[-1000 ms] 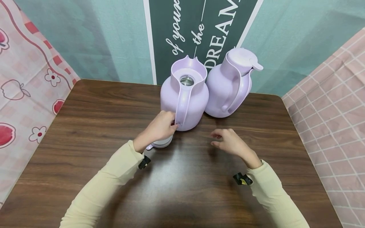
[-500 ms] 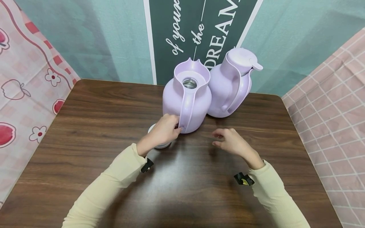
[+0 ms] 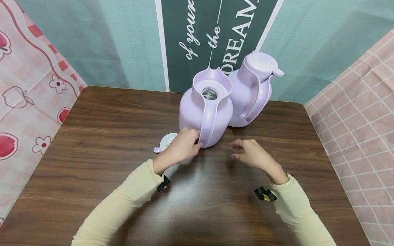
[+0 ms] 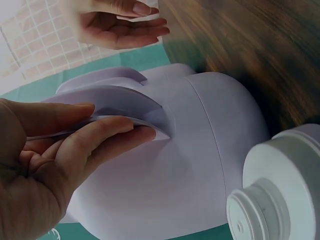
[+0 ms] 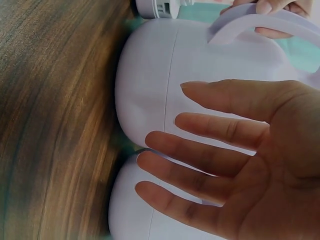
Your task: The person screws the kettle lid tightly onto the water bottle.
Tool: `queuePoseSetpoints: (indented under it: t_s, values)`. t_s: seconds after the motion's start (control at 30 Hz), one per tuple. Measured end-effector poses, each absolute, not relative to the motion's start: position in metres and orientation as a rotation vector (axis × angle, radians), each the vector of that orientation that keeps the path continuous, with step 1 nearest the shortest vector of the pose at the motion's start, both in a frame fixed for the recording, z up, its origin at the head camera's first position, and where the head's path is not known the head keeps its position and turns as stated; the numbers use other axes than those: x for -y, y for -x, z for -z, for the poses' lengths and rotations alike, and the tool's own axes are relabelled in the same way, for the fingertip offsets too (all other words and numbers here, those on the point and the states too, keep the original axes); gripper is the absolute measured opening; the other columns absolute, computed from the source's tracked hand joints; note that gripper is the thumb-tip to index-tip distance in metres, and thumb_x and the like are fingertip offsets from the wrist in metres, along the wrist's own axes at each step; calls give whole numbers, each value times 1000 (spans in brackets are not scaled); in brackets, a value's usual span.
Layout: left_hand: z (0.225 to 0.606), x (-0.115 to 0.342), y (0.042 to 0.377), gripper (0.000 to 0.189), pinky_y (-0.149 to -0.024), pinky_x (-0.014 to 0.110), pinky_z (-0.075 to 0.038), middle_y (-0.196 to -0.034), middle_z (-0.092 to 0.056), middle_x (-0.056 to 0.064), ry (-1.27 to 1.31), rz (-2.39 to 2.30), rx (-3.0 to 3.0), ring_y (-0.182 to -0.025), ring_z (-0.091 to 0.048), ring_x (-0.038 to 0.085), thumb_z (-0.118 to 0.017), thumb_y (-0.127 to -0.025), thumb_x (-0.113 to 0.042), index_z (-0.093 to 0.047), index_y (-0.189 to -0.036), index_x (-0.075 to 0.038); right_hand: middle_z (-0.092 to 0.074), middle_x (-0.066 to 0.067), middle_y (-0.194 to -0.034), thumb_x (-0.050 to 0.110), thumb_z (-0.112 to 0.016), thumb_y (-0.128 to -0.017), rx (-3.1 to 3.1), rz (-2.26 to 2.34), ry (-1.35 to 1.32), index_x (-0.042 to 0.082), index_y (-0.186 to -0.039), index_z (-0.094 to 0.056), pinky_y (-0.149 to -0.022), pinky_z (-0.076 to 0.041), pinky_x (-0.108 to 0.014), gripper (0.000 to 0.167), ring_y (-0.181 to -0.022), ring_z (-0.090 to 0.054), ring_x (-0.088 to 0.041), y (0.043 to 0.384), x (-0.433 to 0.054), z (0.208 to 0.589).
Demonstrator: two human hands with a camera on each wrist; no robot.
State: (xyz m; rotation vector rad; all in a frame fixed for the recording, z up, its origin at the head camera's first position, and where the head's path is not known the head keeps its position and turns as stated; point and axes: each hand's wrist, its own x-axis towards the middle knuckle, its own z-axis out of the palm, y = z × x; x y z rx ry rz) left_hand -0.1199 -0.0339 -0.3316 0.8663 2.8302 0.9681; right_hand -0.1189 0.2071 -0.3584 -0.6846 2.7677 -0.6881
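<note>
Pinching the low end of the handle (image 3: 208,123) of the jug (image 3: 193,109), the left hand (image 3: 183,146) has its thumb on one side and curled fingers on the other. The right hand (image 3: 253,154) is released, fingers spread and slightly bent, holding nothing, in front of the jug and to its right. The jug stands upright, its mouth uncovered, on a brown wood-grain table (image 3: 117,116). Left of the jug, partly hidden by the left hand, the lid (image 3: 167,140) lies with its white underside up; behind the jug and to its right is a lidded jug (image 3: 241,92). Teal cloth (image 3: 135,44) hangs behind the jug, pink-and-white fruit cloth (image 3: 29,92) well to its left, and pink tile-print cloth (image 3: 363,143) well to its right. Directly behind the jug, a dark green panel (image 3: 176,73) carries white lettering: "of your", with its end cut off, then "the" and "DREAM", running up sideways
</note>
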Motion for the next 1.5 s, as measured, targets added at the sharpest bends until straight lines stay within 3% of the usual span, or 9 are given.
queuePoseSetpoints:
  t_s: [0.83, 1.23, 1.5]
  values:
    - [328, 21, 109, 13, -54, 31, -42, -59, -54, 1, -817, -986, -2792, -57, -48, 14, -64, -76, 0, -59, -67, -7, -66, -16, -94, 4, -70, -75, -2742, 692, 780, -3, -96, -65, -74, -49, -40, 23, -83, -63, -30, 114, -197, 340]
    - [327, 19, 105, 9, -59, 33, -44, -68, -61, 3, -817, -949, -2788, -64, -56, 18, -66, -79, -4, -61, -73, -8, -67, -12, -95, 1, -71, -74, -2725, 789, 843, -1, -98, -66, -74, -49, -39, 25, -85, -64, -24, 108, -186, 331]
    - [326, 26, 105, 5, -61, 34, -43, -69, -58, 1, -776, -910, -2722, -66, -53, 18, -67, -80, -7, -63, -81, -9, -66, -12, -97, 1, -71, -75, -2697, 828, 853, 0, -101, -66, -74, -50, -36, 27, -84, -65, -22, 105, -180, 326]
